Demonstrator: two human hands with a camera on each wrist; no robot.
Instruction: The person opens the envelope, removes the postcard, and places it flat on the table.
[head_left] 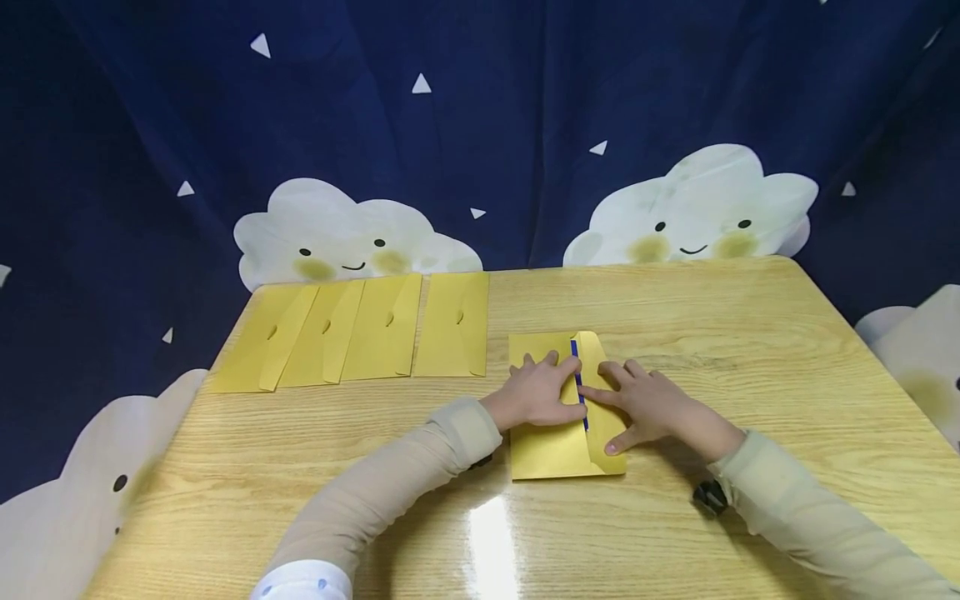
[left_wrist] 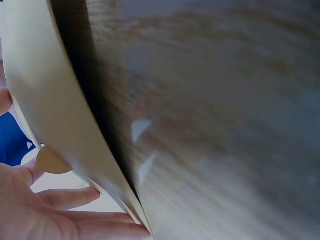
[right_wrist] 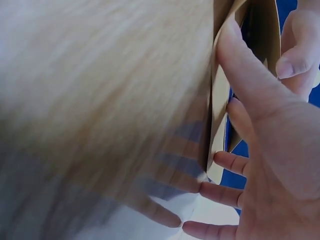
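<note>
A yellow envelope (head_left: 543,454) lies on the table with its flap (head_left: 603,433) folded out to the right. Along its mouth shows the narrow edge of a dark blue flat item (head_left: 585,421), mostly hidden inside. My left hand (head_left: 534,396) rests on the envelope's body, fingers spread, with index finger and thumb at the mouth. On the flap lies my right hand (head_left: 648,404), fingers spread, thumb pressing its lower part and index finger reaching to the blue edge. In the right wrist view the mouth gapes beside the left thumb (right_wrist: 292,65).
Several yellow envelopes (head_left: 382,329) lie in a row at the table's back left, their flaps tucked into slits. The wooden table (head_left: 712,325) ends at a dark blue curtain (head_left: 480,100) printed with clouds and triangles.
</note>
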